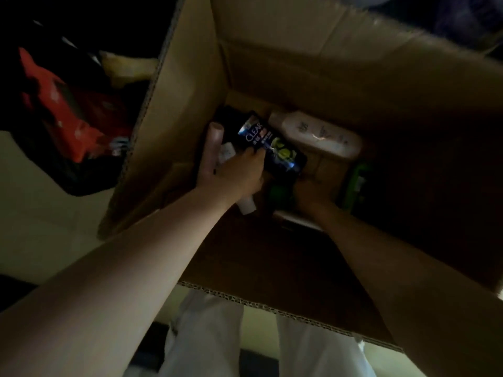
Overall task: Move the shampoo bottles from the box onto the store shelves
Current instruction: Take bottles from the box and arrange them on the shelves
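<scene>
Both my hands are down in the brown corrugated cardboard box (190, 85): left hand (231, 172) grasps the dark blue CLEAR shampoo bottle (272, 144), long axis running far-left to near-right. Right hand (310, 190) sits shadowed; I cannot tell its fingers.

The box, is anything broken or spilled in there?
Nothing looks spilled or broken. In the box, the cream bottle lies on its side on the bottom, as does a green one. The left hand holds a dark bottle. It is dim, so small leaks would be hard to see.
</scene>
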